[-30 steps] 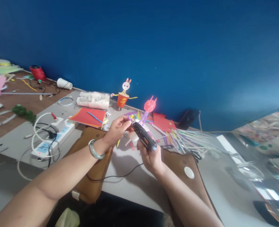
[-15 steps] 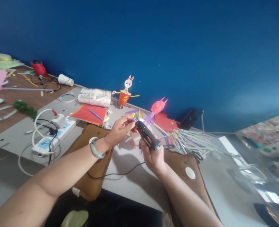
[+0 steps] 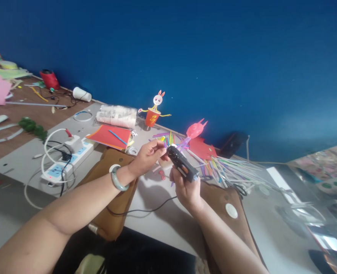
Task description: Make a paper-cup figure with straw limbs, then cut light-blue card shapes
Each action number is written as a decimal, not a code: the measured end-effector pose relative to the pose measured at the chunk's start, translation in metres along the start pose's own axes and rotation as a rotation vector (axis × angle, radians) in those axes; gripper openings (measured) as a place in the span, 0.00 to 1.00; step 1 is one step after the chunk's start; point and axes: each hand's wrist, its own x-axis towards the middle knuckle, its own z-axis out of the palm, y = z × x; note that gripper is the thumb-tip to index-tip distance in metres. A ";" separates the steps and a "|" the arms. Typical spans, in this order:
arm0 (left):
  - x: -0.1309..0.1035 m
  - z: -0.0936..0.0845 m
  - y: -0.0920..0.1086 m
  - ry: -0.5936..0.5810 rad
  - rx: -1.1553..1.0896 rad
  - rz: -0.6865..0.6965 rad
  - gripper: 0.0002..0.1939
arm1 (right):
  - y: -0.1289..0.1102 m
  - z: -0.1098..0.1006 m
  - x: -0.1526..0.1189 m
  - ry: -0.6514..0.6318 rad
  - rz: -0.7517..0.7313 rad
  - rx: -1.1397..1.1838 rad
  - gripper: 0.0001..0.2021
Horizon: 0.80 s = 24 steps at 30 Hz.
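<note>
The black glue gun (image 3: 182,163) is over the desk (image 3: 157,224), held in the right hand (image 3: 188,188), with its fingers curled around the handle. Its tip is close to a little purple bit (image 3: 165,145). The left hand (image 3: 147,156) has its grip pinched on that bit, which looks like a stick end, but it is hard to see. Just past the gun is a pink bunny head (image 3: 195,130). Further back, a red cup (image 3: 152,117) has yellow writing, too small to read, below a white bunny face (image 3: 157,100).
</note>
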 end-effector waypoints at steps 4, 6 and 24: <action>0.000 0.001 0.003 0.005 0.003 -0.003 0.13 | 0.001 0.000 0.000 -0.003 -0.003 0.014 0.17; 0.000 0.001 0.003 0.003 -0.003 -0.001 0.13 | 0.000 0.000 0.000 -0.009 0.000 0.017 0.18; 0.001 0.002 0.005 0.008 -0.016 0.028 0.14 | 0.004 0.002 0.000 -0.003 -0.013 -0.023 0.20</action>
